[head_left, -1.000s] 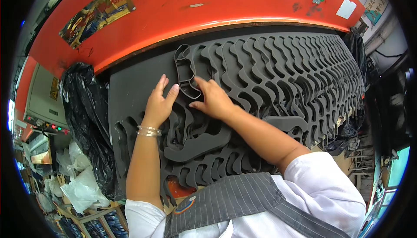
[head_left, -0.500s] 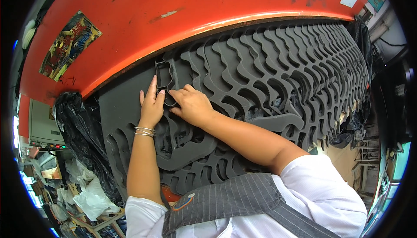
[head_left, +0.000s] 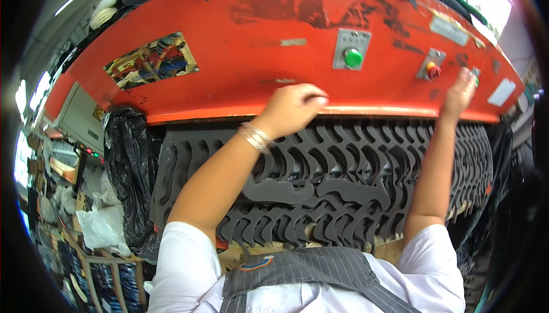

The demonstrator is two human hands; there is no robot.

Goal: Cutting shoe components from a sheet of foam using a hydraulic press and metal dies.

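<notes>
My left hand (head_left: 289, 110) is raised in front of the red machine beam (head_left: 229, 84), its fingers loosely curled, thumb apart and nothing visible in it; motion blurs it a little. Up and to its right is a large green push button (head_left: 353, 57), which it does not touch. At the far right, the outstretched fingers of my right hand (head_left: 459, 96) reach a small green button (head_left: 477, 82) and partly cover it; I cannot tell if it is pressed. Below both arms lies dark grey foam sheet (head_left: 167, 190) cut into rows of wavy slots. No metal cutting die shows now.
A red button (head_left: 434, 71) sits between the two green ones. Loose wavy foam pieces (head_left: 277, 191) lie on the cut sheet. Black plastic (head_left: 128, 181) hangs at the left end, beside white bags (head_left: 106, 227) and a grey cabinet (head_left: 80, 116).
Both hands have left the thin metal cutting die on the foam. My left hand has risen to the beam, and my right has gone far right to the small green button. The view has tilted up.
</notes>
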